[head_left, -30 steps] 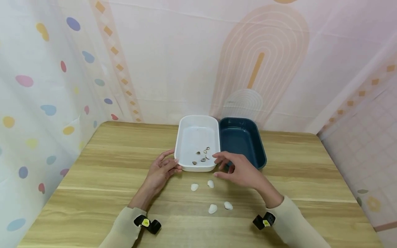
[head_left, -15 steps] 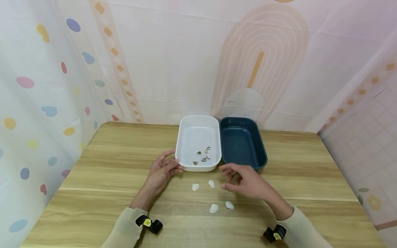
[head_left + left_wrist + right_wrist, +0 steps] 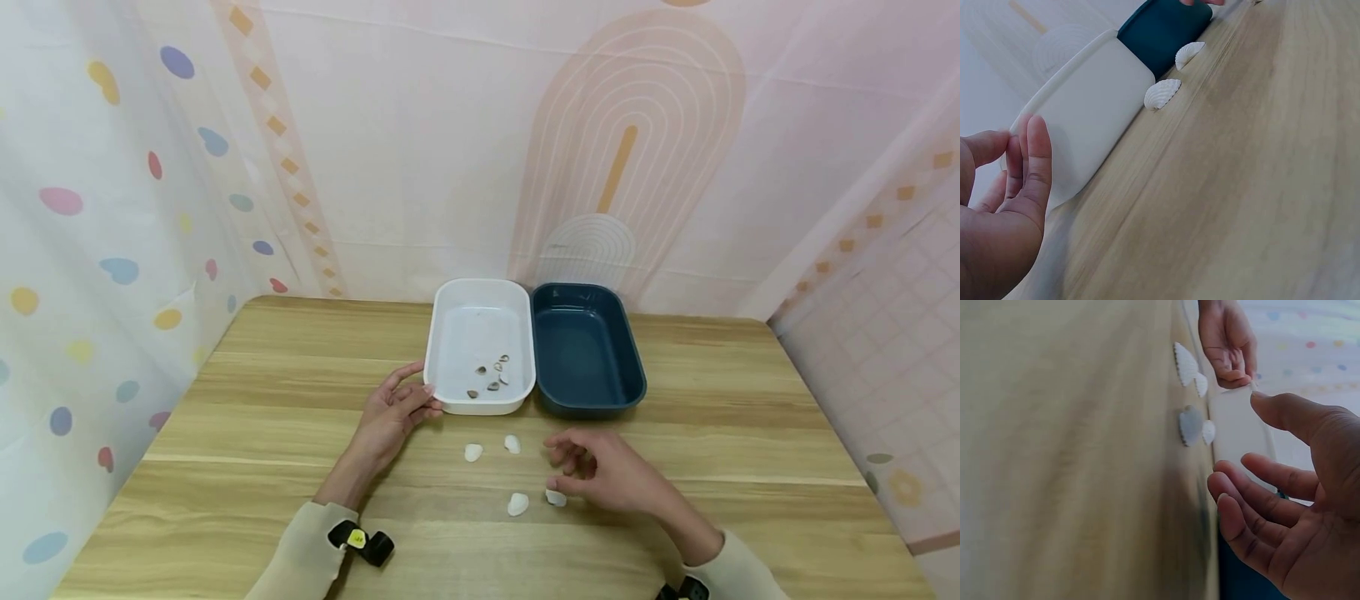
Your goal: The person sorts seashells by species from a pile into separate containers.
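Note:
With thumb and fingertips, my left hand (image 3: pixel 388 422) pinches the rim of a white rectangular dish (image 3: pixel 480 409) at its front left corner; the left wrist view shows that grip close up. Several small brownish shells (image 3: pixel 492 386) lie in the near half of the dish. On the table in front are white ribbed shells: two near the dish, (image 3: pixel 472 452) on the left, and two nearer me, including one shell (image 3: pixel 517 504) left of my right hand. That right hand (image 3: pixel 611 472) holds nothing, fingers relaxed and thumb apart, its thumb overlapping the rightmost shell (image 3: pixel 556 498) in the head view.
A dark blue rectangular dish (image 3: pixel 588 350) with nothing in it stands against the white one's right side. Both sit on a wood-grain table (image 3: pixel 315 333) before a patterned curtain (image 3: pixel 420 150).
My right hand has moved from over the white dish's front right corner back toward me and slightly right, down to the white shells. The left hand keeps its grip on the dish.

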A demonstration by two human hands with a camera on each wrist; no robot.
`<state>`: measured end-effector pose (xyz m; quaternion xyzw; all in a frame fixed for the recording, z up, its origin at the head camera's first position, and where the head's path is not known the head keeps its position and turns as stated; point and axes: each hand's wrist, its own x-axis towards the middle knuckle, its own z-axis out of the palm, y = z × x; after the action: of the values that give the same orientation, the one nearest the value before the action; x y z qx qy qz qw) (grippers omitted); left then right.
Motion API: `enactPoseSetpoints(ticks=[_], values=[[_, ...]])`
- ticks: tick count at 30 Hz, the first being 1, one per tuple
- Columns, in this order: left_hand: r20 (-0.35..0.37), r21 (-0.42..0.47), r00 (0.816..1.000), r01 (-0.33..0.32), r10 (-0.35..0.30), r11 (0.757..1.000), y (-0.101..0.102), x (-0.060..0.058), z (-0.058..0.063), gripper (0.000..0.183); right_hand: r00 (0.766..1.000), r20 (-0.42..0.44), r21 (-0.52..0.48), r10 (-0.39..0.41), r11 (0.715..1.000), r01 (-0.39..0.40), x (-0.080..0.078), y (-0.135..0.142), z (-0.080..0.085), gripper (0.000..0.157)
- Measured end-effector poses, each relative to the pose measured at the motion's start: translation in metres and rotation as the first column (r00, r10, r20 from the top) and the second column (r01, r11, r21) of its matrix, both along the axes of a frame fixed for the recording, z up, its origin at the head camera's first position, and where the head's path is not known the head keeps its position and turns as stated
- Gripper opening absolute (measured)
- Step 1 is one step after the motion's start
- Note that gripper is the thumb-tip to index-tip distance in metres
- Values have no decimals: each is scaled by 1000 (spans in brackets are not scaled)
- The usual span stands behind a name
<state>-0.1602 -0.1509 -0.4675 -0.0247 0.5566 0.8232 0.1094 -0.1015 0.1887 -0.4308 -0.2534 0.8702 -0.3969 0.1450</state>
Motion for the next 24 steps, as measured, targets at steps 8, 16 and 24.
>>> enactPoseSetpoints(ticks=[8,16,24], values=[[8,0,1000,-1,1,1000,-1,0,1,56,999,-34,56,-30,998,31,7,5,-11,29],[1,-5,1000,-3,3,1000,-1,-1,-1,56,995,-88,91,-50,994,58,10,3,-15,23],[1,-7,1000,3,-3,1000,-1,0,-1,56,991,-120,81,-61,994,72,12,2,-15,19]])
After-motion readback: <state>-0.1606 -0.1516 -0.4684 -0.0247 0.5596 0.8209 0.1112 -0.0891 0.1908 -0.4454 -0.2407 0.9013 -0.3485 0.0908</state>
